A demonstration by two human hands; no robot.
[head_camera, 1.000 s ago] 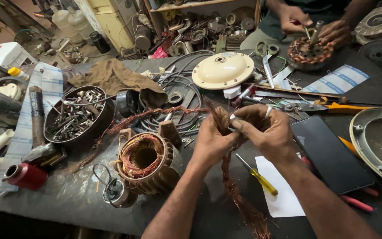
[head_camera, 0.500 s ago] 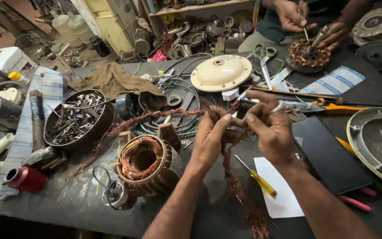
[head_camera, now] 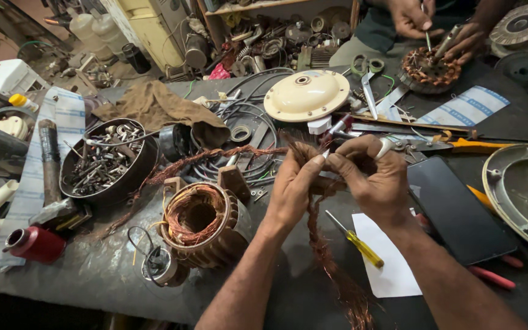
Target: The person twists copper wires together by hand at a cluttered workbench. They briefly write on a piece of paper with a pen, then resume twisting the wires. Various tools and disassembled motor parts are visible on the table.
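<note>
While raised together, left hand (head_camera: 293,186) and right hand (head_camera: 371,177) pinch copper wire (head_camera: 319,241).

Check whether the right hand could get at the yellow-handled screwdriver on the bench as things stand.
Probably yes. The yellow-handled screwdriver lies uncovered just below the right hand, with nothing on top of it. But both hands, the left hand too, are gripping the copper wire bundle, so it would have to let go.

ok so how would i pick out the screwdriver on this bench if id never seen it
Start at the grey workbench and find the person's two hands working a bundle of copper wire. Just right of that hanging wire, below the right hand, lies the screwdriver, its tip toward the hands. It is the only tool with a clear yellow handle, which rests on a white sheet of paper.
</note>
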